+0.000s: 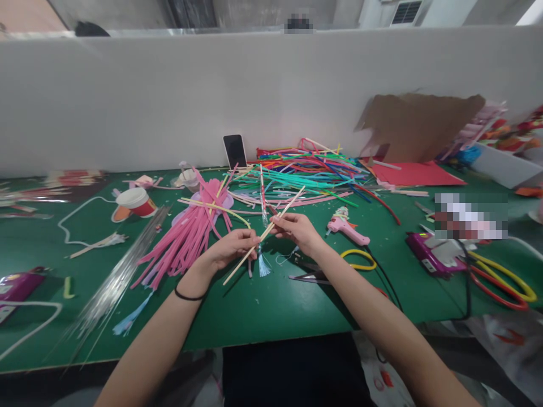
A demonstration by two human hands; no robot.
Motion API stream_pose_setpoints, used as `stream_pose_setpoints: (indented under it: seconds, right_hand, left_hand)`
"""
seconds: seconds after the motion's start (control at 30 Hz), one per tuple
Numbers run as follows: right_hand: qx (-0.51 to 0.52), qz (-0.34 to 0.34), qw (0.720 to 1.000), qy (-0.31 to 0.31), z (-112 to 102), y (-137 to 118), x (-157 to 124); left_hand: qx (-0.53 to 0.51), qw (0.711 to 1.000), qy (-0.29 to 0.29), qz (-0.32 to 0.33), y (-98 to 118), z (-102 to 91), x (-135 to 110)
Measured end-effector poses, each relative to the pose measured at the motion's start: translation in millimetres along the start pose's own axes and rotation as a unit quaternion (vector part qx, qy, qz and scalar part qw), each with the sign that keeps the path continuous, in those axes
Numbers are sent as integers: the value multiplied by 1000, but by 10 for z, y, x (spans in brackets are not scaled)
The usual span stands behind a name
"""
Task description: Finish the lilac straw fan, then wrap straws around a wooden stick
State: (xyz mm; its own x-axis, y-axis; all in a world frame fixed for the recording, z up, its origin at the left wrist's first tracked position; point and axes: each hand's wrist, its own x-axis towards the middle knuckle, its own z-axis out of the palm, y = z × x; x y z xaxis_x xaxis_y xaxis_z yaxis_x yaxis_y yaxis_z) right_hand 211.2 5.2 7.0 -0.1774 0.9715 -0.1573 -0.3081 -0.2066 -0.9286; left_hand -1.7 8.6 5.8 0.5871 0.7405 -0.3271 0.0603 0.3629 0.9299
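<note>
Over the middle of the green table, my left hand [229, 249] and my right hand [297, 230] pinch thin pale wooden sticks [238, 268]. The sticks slant from lower left to upper right, and two ends show near the right fingers. A pale yellow pipe cleaner [231, 211] reaches to my left fingertips; whether they grip it I cannot tell. Just below the fingers lies a light blue tassel [263, 264]. Scissors with yellow handles [360, 260] lie partly under my right forearm. A pink bundle of pipe cleaners [182, 249] is left of my left hand.
Behind my hands lie many coloured pipe cleaners [305, 175] and a propped phone [235, 151]. At right are a pink glue gun [348, 229], red paper [419, 173] and a purple power strip [435, 254]. Metal wires [123, 274] and a paper cup [138, 202] stand left.
</note>
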Motion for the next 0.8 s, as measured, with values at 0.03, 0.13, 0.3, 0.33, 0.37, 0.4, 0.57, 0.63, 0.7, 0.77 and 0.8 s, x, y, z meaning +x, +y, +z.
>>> stream_pose_setpoints:
  seconds: [0.03,0.13,0.3,0.33,0.37,0.4,0.57,0.63,0.7,0.77,0.8]
  right_hand:
    - [-1,0,1000,-3,-2,3,1]
    - [-5,9,1000,-9,-6,6,4]
    - [-4,23,1000,-16,-13,-6,11]
    - [-4,26,1000,-15,-16,-7,15]
    - [-3,29,999,-13,-19,-5,20]
    - [-3,31,999,-10,-24,-3,25]
    - [-2,37,999,-9,-46,16,49]
    - [-6,45,999,-12,-46,19,51]
    - [-13,53,998,-13,-40,20,50]
    - [-16,52,998,-13,-33,21,47]
    - [-16,48,999,-11,-30,21,46]
  left_hand:
    - [3,1000,-5,0,6,6,-5]
    - [12,1000,-20,12,29,36,-27]
    - [20,999,-7,39,73,108,-60]
    - [19,999,-1,43,79,119,-61]
    - [20,999,6,48,82,129,-60]
    - [23,998,13,56,83,136,-57]
    - [80,990,54,107,57,138,-20]
    - [90,986,71,123,41,126,-4]
    - [78,984,87,135,30,110,10]
    - [64,982,107,145,27,87,25]
    - [67,979,123,149,27,71,33]
